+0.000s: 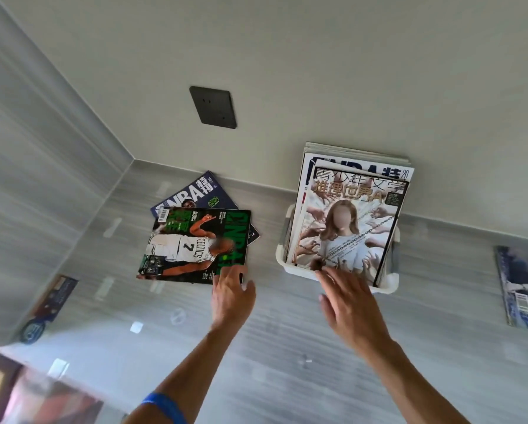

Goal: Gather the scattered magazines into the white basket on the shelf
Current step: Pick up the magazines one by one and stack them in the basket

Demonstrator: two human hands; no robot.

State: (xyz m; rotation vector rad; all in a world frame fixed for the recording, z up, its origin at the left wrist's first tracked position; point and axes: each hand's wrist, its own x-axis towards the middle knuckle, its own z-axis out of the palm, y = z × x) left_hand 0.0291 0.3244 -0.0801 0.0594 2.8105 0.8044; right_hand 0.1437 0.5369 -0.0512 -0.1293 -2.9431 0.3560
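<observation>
A white basket [388, 284] stands on the grey shelf against the wall, holding several upright magazines; the front one [345, 228] shows a woman among reaching hands. My right hand [348, 301] is at the basket's front edge, fingers spread, touching the bottom of that cover. Left of the basket lies a green basketball magazine [192, 246] on top of a dark blue one [195, 194]. My left hand [230, 295] rests its fingers on the green magazine's near right corner; whether it grips the corner is unclear.
Another magazine [523, 286] lies at the shelf's right edge, and one [48, 304] leans by the left side wall. A dark wall socket [213, 107] sits above the shelf. A blurred magazine [57, 399] shows at the bottom left.
</observation>
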